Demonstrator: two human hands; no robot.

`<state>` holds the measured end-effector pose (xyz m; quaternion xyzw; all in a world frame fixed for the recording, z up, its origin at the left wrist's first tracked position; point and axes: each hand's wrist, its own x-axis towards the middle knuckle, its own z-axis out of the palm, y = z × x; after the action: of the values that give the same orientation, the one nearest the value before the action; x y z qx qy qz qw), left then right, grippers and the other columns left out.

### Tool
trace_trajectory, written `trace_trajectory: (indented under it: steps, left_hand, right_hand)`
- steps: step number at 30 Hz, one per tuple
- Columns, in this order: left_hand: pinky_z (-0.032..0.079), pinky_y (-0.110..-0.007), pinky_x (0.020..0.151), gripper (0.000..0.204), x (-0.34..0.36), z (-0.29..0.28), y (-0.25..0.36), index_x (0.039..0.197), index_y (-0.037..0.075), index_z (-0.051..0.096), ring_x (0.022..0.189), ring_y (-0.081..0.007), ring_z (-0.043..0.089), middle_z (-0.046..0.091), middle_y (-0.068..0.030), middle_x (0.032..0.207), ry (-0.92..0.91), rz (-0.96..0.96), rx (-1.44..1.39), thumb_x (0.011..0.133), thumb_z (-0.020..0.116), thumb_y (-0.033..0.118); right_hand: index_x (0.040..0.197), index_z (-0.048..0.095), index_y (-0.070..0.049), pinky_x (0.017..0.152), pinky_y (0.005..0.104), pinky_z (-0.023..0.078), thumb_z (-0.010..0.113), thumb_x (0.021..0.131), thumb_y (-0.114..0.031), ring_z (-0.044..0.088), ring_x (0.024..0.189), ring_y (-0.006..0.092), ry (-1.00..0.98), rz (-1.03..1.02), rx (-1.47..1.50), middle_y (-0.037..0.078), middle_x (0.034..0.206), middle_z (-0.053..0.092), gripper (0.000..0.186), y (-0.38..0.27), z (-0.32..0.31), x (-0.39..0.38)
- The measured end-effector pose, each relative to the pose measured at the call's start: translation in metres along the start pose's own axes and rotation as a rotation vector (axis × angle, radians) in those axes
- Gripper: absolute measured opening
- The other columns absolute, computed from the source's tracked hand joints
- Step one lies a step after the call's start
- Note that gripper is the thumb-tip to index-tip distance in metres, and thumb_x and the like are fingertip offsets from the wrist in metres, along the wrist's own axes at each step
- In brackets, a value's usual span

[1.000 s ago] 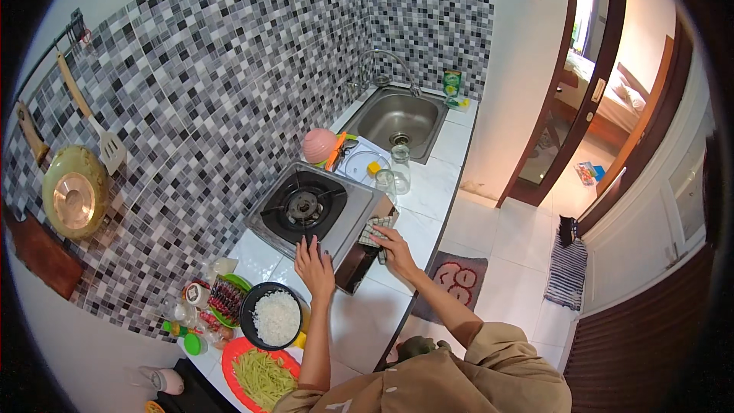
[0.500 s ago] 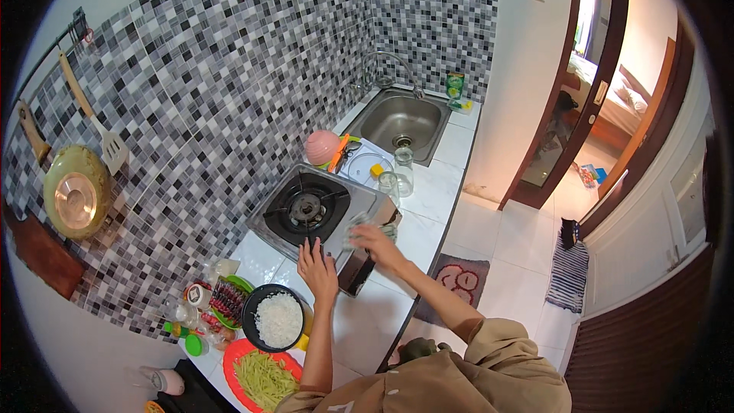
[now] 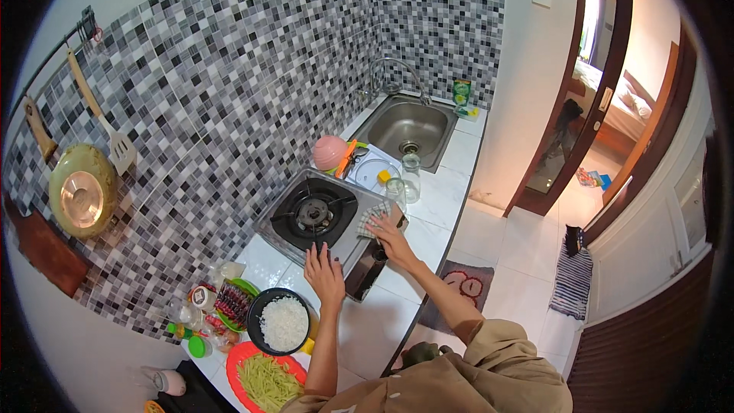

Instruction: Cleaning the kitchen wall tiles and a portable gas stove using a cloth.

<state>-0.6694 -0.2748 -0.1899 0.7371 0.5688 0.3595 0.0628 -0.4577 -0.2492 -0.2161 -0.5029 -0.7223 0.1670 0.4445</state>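
A single-burner gas stove (image 3: 353, 248) with a steel top stands on the white tiled counter in front of me. My right hand (image 3: 390, 239) presses a checked cloth (image 3: 368, 223) onto the steel surface right of the burner (image 3: 314, 214), its fingers stretched over the cloth. At the stove's near edge rests my left hand (image 3: 326, 275), fingers spread, with nothing in it. Close by the left wrist is a dark pan (image 3: 258, 329) of white rice (image 3: 284, 324).
A red plate (image 3: 237, 394) of shredded green vegetable lies near left, beside jars and a green-capped bottle (image 3: 199, 347). Beyond the stove are a pink bowl (image 3: 329, 152), glasses (image 3: 411, 183) and a steel sink (image 3: 413, 126). A pan (image 3: 82, 195) and spatula (image 3: 121, 151) hang on the wall.
My right hand has slid the cloth across the steel top, away from me and slightly right. The left hand stays at the stove's near edge. The whole view has shifted a little.
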Motion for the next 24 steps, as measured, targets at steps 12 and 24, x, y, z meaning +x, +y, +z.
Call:
trace_trajectory:
  steps: [12, 24]
  left_hand:
    - [0.016, -0.046, 0.105, 0.047, 0.001, 0.0, 0.003, 0.13, 0.01, 0.043, 0.13, -0.0333, 0.026, 0.034, -0.0149, 0.139, 0.035, 0.014, -0.014, 0.084, 0.049, 0.018]
    - [0.017, -0.046, 0.105, 0.047, -0.001, -0.001, 0.002, 0.13, 0.01, 0.042, 0.129, -0.0336, 0.026, 0.034, -0.0154, 0.139, 0.03, 0.025, -0.004, 0.085, 0.048, 0.018]
  right_hand:
    - [0.139, 0.031, -0.013, 0.108, 0.0375, 0.023, 0.038, 0.083, 0.006, 0.024, 0.132, 0.0373, 0.383, 0.406, 0.064, 0.021, 0.144, 0.023, 0.059, 0.036, 0.01, -0.035]
    - [0.138, 0.032, -0.013, 0.107, 0.0368, 0.025, 0.037, 0.075, 0.013, 0.028, 0.129, 0.0393, 0.412, 0.282, 0.024, 0.024, 0.141, 0.026, 0.069, 0.037, 0.005, -0.016]
